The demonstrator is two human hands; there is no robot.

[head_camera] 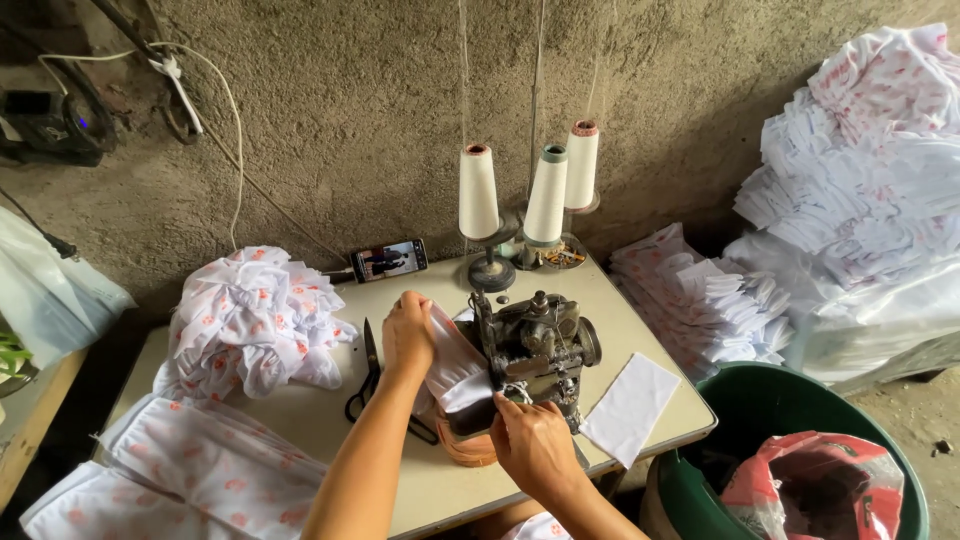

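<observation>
At the dark metal overlock sewing machine (532, 345), left hand (408, 335) fingers gripping folded white cloth strip (452, 365); right hand (533, 443) fingers pinching its near end. Best fed flat, edges aligned, fingertips clear of needle. Black scissors (365, 375) just left.

White cloth piece (455, 365), folded and bunched, draped against the grey overlock sewing machine (530, 345) on the table

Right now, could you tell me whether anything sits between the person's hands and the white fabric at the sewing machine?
Nothing visible does. The left hand already rests on the white fabric, and the right hand touches it at the front of the sewing machine. The scissors lie off to the left.
</observation>
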